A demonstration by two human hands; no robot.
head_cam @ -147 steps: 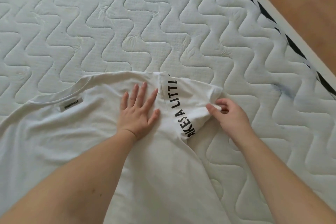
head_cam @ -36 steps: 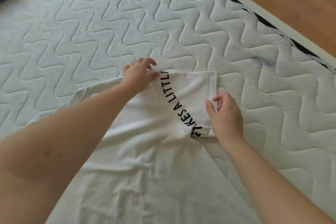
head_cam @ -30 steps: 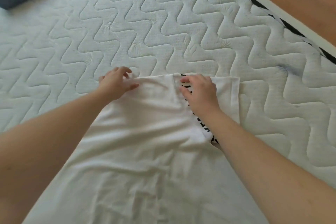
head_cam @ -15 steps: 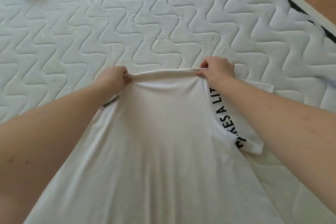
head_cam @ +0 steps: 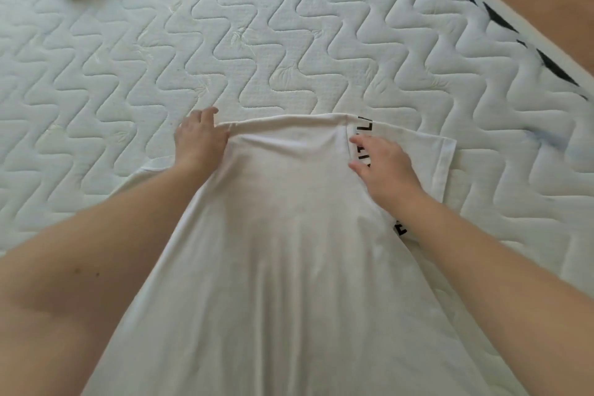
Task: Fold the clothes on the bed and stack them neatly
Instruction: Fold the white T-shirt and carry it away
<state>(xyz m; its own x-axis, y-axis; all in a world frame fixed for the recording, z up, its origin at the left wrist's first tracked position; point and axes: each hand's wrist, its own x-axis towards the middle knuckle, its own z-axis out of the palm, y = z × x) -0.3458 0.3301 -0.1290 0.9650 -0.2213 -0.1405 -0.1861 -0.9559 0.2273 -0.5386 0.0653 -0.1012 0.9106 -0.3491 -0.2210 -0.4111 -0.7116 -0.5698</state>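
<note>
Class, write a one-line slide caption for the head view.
Left hand holds the T-shirt's top edge while the right hand rests open on it, on the mattress.

Your white T-shirt (head_cam: 289, 235) carries black block lettering on the fold at its 3 o'clock side. Above your right hand (head_cam: 384, 167) you can read what looks like "L"; the letters beneath are partly covered and unreadable.

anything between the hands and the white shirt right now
Nothing visible. The left hand holds the white shirt at its far left corner, and the right hand rests on it beside the black lettering.
</note>
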